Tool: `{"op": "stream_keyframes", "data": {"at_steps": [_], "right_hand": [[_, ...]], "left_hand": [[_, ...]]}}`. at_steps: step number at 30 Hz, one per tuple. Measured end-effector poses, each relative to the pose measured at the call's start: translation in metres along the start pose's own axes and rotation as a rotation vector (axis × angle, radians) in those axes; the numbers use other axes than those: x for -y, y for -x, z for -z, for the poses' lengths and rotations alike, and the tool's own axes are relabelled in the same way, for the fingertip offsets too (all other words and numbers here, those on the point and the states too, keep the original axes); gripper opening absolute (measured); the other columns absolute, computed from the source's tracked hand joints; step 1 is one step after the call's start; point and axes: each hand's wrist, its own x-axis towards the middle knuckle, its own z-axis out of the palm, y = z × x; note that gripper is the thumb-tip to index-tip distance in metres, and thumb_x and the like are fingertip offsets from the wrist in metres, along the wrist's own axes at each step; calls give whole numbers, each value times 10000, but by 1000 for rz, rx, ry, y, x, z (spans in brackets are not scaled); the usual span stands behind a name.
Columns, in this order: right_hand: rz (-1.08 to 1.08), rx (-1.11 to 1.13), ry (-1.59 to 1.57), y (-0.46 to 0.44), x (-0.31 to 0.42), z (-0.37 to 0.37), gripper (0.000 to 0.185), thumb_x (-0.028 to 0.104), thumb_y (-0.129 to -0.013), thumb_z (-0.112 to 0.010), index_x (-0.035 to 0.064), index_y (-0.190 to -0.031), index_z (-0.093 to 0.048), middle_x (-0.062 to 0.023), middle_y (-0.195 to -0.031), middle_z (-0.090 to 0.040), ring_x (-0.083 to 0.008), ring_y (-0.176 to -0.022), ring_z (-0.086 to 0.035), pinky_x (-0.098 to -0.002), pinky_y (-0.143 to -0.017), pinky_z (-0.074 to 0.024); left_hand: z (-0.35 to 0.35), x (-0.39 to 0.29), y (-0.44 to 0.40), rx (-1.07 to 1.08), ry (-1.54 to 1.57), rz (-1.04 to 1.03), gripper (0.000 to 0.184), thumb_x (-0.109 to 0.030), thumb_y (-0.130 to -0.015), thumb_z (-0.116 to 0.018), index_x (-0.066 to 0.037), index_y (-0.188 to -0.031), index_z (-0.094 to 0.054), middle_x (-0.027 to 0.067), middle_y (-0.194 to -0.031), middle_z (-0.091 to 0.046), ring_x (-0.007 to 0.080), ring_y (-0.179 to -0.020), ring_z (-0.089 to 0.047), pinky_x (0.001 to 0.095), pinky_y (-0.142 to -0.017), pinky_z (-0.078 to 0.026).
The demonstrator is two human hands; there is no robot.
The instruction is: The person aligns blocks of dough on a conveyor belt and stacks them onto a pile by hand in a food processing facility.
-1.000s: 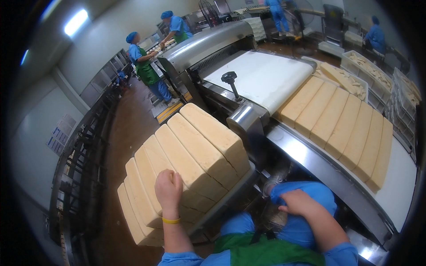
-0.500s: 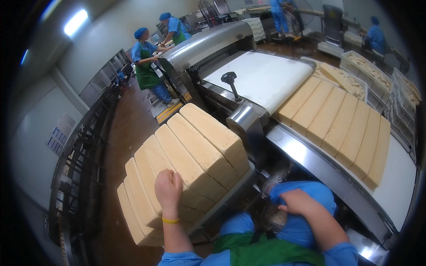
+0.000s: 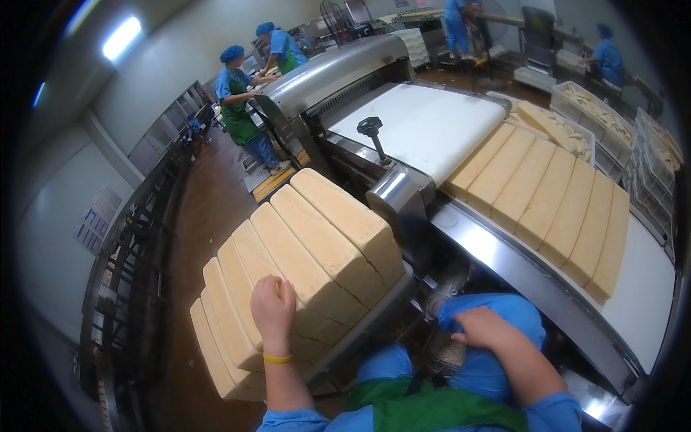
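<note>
Resting loosely clenched left hand (image 3: 273,306) against pale-yellow rectangular blocks (image 3: 313,230).
Laying right hand (image 3: 484,329) on blue-trousered knee (image 3: 515,311); cannot tell if gripping.

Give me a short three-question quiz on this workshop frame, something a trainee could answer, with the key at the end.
1. Multiple choice: What is the right hand resting on?
a) the rim of a crate
b) the person's own leg
c) the brown floor

2. True or false: The yellow band is worn on the same arm as the left hand.

3. Fill in the missing colour: The row of pale blocks beside the machine lies on a ____ belt.

Key: 1. b; 2. True; 3. white
</note>
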Motion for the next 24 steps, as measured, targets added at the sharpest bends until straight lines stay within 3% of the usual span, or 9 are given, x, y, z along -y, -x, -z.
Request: {"op": "stream_keyframes", "data": {"at_steps": [24], "right_hand": [[-6, 6, -7, 1, 1, 1, 366, 365, -810, -682, 44, -974, -621, -162, -906, -673, -327, -908, -642, -427, -811, -482]], "left_hand": [[-1, 1, 2, -13, 2, 9, 134, -162, -813, -598, -30, -801, -588, 144, -823, -606, 341, -792, -583, 435, -705, -471]]}}
